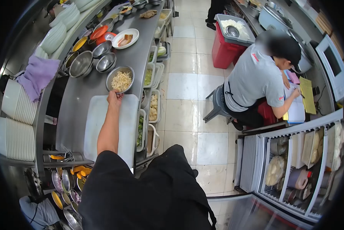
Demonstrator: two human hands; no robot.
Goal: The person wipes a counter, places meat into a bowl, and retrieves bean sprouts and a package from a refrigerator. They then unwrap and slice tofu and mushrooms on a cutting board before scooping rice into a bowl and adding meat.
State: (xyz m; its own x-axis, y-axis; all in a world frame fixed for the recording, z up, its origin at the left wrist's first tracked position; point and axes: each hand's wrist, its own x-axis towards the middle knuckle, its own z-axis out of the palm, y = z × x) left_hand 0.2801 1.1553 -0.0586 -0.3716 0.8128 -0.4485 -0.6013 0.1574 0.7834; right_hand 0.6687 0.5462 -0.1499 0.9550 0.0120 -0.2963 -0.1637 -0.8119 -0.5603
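Note:
My left hand [114, 98] reaches forward over the counter, its fingers closed on the near rim of a metal bowl [129, 86]. Pale bean sprouts [121, 80] fill the bowl. Under my forearm lies a white cutting board [93, 119]. Two metal bowls, a larger one [80, 64] and a smaller one [106, 63], stand beyond the sprouts, and a white plate [133, 32] holds pieces of what looks like meat. My right hand is out of sight; only the black sleeve on that side shows.
Food tubs [154, 105] line a lower shelf along the counter's right side. Across the tiled aisle, a person [252, 76] sits on a grey stool [214, 105], writing. A red bin [225, 48] stands behind them. An open fridge [294, 168] is at lower right.

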